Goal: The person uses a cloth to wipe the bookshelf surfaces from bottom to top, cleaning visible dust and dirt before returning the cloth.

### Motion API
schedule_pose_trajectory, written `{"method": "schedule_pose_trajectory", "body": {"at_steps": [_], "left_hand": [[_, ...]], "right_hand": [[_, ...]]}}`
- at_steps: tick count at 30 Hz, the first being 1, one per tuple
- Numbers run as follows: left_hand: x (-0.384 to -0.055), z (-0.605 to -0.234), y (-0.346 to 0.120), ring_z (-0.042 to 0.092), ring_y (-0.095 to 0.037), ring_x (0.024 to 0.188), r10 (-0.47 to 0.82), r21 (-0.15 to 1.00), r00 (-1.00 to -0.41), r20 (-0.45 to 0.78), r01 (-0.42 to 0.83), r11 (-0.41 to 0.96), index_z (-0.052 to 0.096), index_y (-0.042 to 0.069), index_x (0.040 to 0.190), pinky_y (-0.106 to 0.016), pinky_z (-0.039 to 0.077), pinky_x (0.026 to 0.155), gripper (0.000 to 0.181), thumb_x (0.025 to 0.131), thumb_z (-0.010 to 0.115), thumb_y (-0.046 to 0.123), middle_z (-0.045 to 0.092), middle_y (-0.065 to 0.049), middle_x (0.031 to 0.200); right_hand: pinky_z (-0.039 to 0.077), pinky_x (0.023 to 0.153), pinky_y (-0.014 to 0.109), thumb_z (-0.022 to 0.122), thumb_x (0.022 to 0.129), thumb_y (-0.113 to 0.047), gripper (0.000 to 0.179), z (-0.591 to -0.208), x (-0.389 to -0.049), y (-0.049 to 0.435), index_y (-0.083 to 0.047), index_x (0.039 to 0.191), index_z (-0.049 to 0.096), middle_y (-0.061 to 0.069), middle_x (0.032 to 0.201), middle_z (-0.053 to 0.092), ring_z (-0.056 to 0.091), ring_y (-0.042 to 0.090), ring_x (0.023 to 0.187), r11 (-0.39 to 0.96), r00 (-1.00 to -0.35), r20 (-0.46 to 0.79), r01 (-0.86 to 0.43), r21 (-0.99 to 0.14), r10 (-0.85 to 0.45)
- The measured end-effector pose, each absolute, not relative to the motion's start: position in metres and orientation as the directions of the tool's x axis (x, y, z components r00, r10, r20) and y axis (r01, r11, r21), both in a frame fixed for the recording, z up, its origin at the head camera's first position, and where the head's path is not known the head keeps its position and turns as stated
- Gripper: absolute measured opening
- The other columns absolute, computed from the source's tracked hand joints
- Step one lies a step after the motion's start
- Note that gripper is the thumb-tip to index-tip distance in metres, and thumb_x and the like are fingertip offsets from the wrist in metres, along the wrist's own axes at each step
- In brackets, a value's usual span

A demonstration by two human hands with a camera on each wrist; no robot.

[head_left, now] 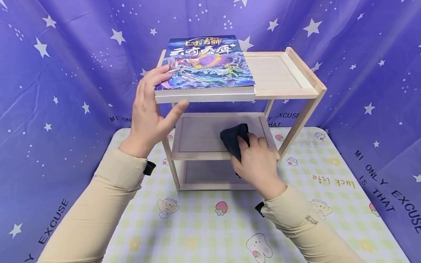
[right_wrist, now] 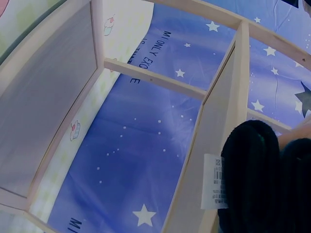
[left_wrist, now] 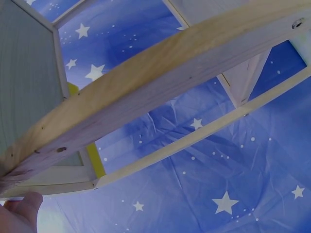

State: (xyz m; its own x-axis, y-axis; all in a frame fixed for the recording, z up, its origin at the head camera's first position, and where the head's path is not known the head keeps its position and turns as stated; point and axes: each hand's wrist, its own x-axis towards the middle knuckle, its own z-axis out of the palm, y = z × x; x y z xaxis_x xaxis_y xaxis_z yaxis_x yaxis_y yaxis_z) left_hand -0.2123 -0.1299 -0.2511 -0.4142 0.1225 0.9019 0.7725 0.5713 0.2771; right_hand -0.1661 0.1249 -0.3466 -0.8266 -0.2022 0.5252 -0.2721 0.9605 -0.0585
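A pale wooden three-tier shelf rack (head_left: 284,93) stands on the table. On the left part of its top tier lies a colourful illustrated book (head_left: 207,65) with a whitish front edge. My left hand (head_left: 149,106) grips the rack's top front left corner, fingers over the book's left edge and thumb at the front, below the book. In the left wrist view the thumb (left_wrist: 30,206) shows beside the top tier. My right hand (head_left: 259,160) holds a bunched dark cloth (head_left: 233,140) against the middle tier (head_left: 200,134). A white label (right_wrist: 213,182) sticks out from the cloth.
A checked, cartoon-printed tablecloth (head_left: 165,235) covers the table. Purple star-printed curtains (head_left: 351,35) stand behind and on both sides. The bottom tier (head_left: 205,175) lies below my right hand, and the rack's right leg (head_left: 298,127) slants close beside it.
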Motion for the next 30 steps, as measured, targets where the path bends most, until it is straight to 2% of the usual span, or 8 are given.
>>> {"method": "schedule_pose_trajectory", "body": {"at_steps": [10,23,30], "left_hand": [[-0.212,-0.251,-0.130,0.047,-0.027,0.135,0.117,0.280,-0.413,0.903,0.772,0.571,0.051,0.005,0.127,-0.039,0.034,0.114,0.069,0.091,0.056,0.064,0.056,-0.012,0.140],[-0.213,-0.251,-0.130,0.046,-0.027,0.136,0.123,0.279,-0.417,0.901,0.771,0.573,0.050,0.006,0.128,-0.040,0.033,0.115,0.068,0.091,0.056,0.063,0.056,-0.012,0.141],[-0.213,-0.251,-0.130,0.047,-0.027,0.135,0.117,0.272,-0.404,0.907,0.776,0.569,0.051,0.006,0.128,-0.040,0.034,0.114,0.068,0.091,0.056,0.063,0.056,-0.013,0.140]], "right_hand": [[0.054,0.061,0.053,0.068,0.081,-0.031,0.046,-0.348,-0.168,0.116,-0.004,0.118,0.070,0.024,0.112,0.066,0.062,0.042,0.089,0.947,-0.789,0.563,-0.320,-0.032,-0.247],[0.054,0.063,0.053,0.064,0.085,-0.032,0.045,-0.347,-0.168,0.105,-0.006,0.122,0.069,0.022,0.114,0.066,0.061,0.041,0.093,0.945,-0.821,0.510,-0.323,-0.045,-0.256],[0.055,0.064,0.051,0.066,0.083,-0.032,0.047,-0.345,-0.168,0.097,-0.006,0.122,0.069,0.022,0.114,0.066,0.062,0.040,0.094,0.943,-0.820,0.501,-0.332,-0.025,-0.276]]}}
